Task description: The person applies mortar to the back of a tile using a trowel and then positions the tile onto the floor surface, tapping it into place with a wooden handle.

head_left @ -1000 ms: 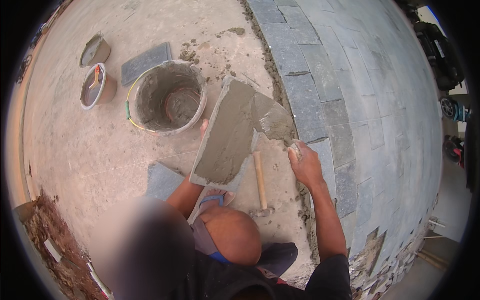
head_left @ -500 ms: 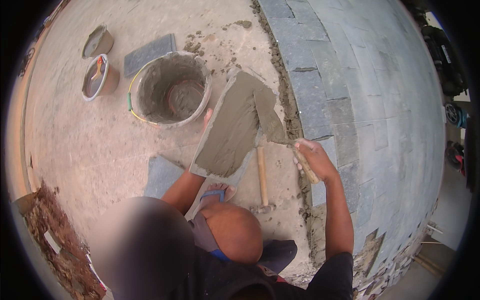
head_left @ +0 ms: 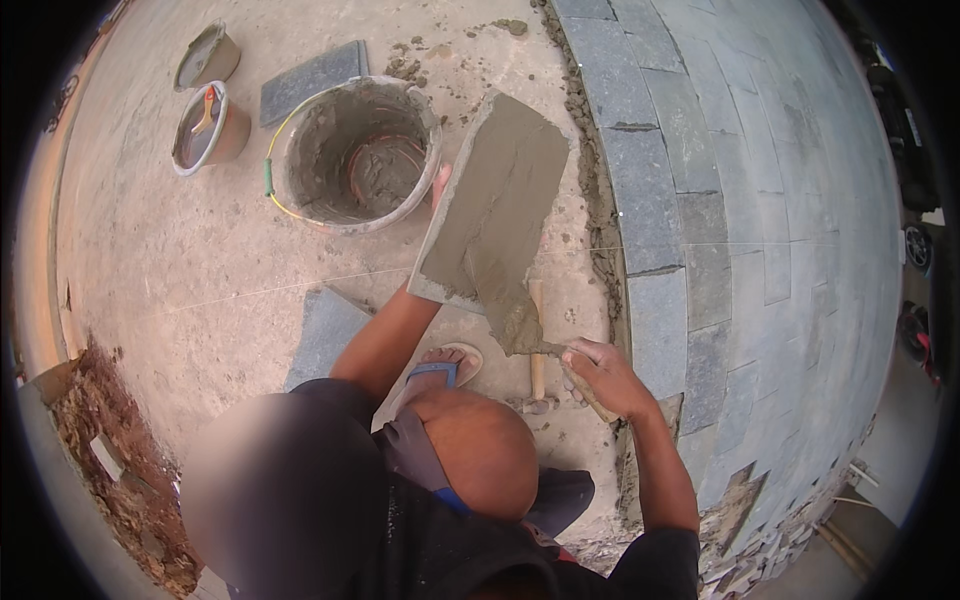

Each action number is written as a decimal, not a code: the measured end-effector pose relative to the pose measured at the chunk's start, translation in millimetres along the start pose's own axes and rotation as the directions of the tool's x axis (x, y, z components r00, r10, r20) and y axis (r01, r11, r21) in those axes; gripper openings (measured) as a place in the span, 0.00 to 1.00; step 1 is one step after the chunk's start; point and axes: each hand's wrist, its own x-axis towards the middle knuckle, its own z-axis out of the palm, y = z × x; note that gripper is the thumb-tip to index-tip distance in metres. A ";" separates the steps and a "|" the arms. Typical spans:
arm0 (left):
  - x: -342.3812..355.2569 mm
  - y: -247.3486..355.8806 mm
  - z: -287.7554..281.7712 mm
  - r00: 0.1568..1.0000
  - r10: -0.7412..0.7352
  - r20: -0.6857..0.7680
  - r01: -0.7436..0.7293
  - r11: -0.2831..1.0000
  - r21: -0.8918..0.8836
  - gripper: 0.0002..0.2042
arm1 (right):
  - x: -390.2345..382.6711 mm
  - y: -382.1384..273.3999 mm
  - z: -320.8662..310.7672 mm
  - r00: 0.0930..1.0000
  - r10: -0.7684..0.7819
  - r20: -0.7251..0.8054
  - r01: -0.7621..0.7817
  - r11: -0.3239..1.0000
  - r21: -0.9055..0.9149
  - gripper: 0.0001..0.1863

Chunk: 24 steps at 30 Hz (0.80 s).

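Note:
My left hand [head_left: 441, 181] grips a stone tile [head_left: 432, 282] from its left side, mostly hidden behind it. Wet grey mortar [head_left: 500, 180] covers the tile's face. My right hand [head_left: 605, 375] is closed round a trowel's wooden handle, and the mortar-coated blade [head_left: 508, 315] lies over the tile's lower edge, pointing up-left. Under them a wooden-handled hammer [head_left: 536, 380] lies on the concrete, beside my sandalled foot [head_left: 435, 365]. Just left of the held tile stands a large mortar-smeared bucket [head_left: 362, 155] with a wire handle, mortar in its bottom.
Two small buckets [head_left: 210, 130] stand at upper left, one with a brush. Loose slabs [head_left: 310, 82] [head_left: 322, 335] lie on the concrete. Grey stone paving [head_left: 657, 330] fills the right, edged by mortar and crossed by a string. Broken red soil [head_left: 120, 460] borders the lower left.
The held tile has risen up and right. The trowel blade has swept from the tile's upper right side down to its lower edge, and my right hand has lowered.

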 end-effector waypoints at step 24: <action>56.9 34.0 -9.4 0.986 0.162 0.032 -0.163 0.985 0.047 0.46 | -7.1 -9.5 -13.4 1.000 0.008 0.014 -0.010 0.992 0.124 0.22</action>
